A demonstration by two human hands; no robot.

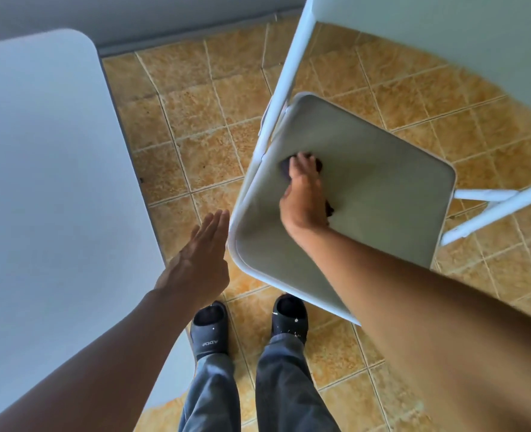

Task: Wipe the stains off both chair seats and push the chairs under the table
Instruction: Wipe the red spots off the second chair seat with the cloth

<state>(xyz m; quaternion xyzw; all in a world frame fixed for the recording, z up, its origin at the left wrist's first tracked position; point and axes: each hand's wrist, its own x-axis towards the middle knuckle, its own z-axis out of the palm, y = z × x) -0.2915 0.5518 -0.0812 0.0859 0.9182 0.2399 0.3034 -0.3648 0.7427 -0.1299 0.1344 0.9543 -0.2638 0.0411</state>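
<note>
One folding chair stands in view, its grey seat [376, 194] on a white frame [284, 73]; one dark cloth [285, 167] lies on the seat's left half, under the right grip [304, 191], which presses palm-down with fingers bent over it; the left grip [200, 254] is wide, fingers straight, just beside the seat's near-left corner; one pale table [45, 169] stands left, apart from the chair; two black slides [209, 328] stand on a tan tiled floor [201, 98] below a grey wall [133, 14].
</note>
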